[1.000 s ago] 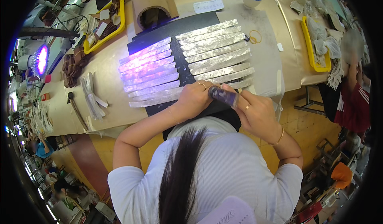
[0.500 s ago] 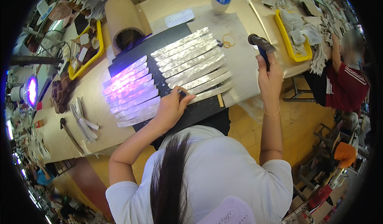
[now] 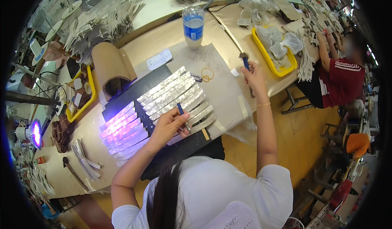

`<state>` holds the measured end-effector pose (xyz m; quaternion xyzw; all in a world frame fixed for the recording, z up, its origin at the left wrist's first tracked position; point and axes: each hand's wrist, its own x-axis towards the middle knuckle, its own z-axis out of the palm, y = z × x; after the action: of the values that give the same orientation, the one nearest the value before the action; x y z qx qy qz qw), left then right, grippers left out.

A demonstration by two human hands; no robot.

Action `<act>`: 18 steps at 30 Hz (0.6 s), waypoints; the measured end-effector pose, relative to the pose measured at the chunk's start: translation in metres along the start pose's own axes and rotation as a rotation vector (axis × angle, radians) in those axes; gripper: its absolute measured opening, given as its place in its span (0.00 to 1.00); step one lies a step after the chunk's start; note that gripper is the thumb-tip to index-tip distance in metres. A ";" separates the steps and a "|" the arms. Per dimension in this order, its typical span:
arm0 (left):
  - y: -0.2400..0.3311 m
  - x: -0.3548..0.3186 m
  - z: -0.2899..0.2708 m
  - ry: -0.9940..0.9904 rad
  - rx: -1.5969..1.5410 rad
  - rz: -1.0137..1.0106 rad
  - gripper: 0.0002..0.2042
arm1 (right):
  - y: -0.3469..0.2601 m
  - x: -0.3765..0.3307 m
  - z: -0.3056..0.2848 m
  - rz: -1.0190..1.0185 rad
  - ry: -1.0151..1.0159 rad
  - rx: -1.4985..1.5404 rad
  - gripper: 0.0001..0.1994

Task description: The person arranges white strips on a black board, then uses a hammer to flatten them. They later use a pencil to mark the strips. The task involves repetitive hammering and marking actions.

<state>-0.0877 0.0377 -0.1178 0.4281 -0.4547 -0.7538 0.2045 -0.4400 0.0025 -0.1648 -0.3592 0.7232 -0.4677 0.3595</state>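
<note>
My left hand is closed around a small blue-handled tool with a metal tip, perhaps a punch. It is held over the near end of a row of silvery strips, tip pointing down; whether the tip touches a strip I cannot tell. To the right, my right hand grips a hammer by its blue handle, its head pointing away from me. A second group of strips, lit purple, lies left of the first. Both groups rest on a black board.
A bottle, a cardboard tube and a labelled card stand or lie behind the board. Yellow trays hold bags and parts. A purple lamp shines from the left. At the right sits a person in dark red.
The view has shifted, so the table things sit lower and further left. My right hand has turned the hammer so its head points away. The tool in my left hand shows more fully.
</note>
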 end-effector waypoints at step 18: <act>0.040 0.050 0.047 -0.033 0.141 0.063 0.28 | -0.020 -0.037 -0.001 -0.251 0.221 -0.261 0.19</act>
<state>-0.1571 0.0069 -0.0958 0.4145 -0.5232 -0.7201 0.1897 -0.4193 0.0285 -0.1393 -0.4367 0.7623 -0.4475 0.1673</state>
